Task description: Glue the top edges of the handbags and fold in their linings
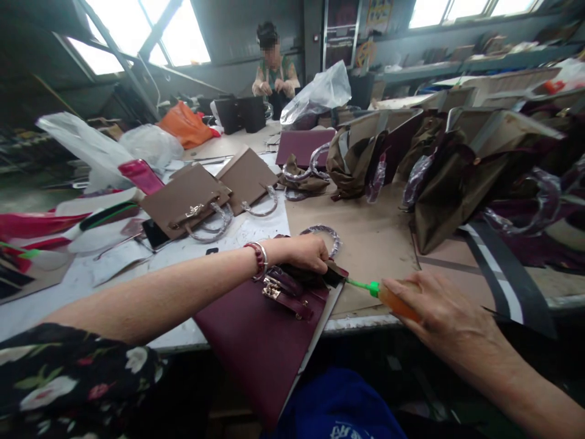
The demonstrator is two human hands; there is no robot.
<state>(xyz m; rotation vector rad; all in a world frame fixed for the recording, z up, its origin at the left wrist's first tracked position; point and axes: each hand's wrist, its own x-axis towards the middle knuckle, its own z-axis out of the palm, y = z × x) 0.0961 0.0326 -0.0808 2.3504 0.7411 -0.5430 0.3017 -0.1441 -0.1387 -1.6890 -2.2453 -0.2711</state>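
A maroon handbag panel (262, 341) hangs over the table's front edge, with metal hardware and straps near its top. My left hand (308, 253) is closed on the bag's dark upper edge, beside a plastic-wrapped handle (336, 235). In my right hand (434, 305) is a squeeze bottle of amber liquid (397, 297), likely glue. Its thin green nozzle (363, 285) points left, with the tip at or very near the bag's edge by my left fingers. What my left fingertips pinch is partly hidden.
Taupe bag panels (183, 201) with wrapped handles lie to the left. Several unfinished brown bags (457, 189) stand along the right. An orange bag (187, 125) and clear plastic (320, 91) lie farther back. Another person (274, 76) works across the table.
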